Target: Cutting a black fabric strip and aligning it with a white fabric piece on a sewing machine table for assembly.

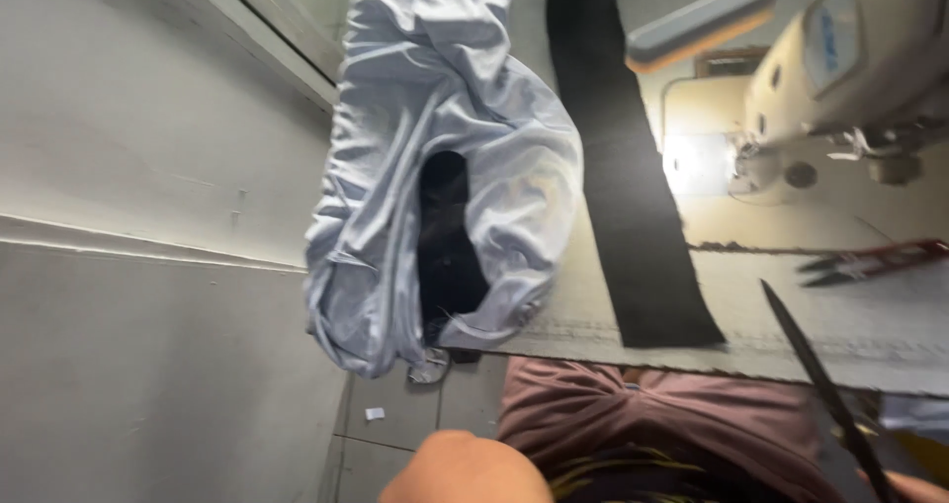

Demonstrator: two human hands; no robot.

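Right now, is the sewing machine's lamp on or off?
On. The lamp at the sewing machine throws a bright white glare on the table beside the needle.

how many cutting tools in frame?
2. A long dark scissor blade at lower right, running down toward a hand at the frame edge; red-handled thread snips lying on the sewing table at right. The hanging pale-blue garment may hide more.

Only slivers of the body show: a bare forearm or elbow [465,468] juts up at the bottom edge, and what may be the right hand [914,485] sits bottom right, its grip unclear.
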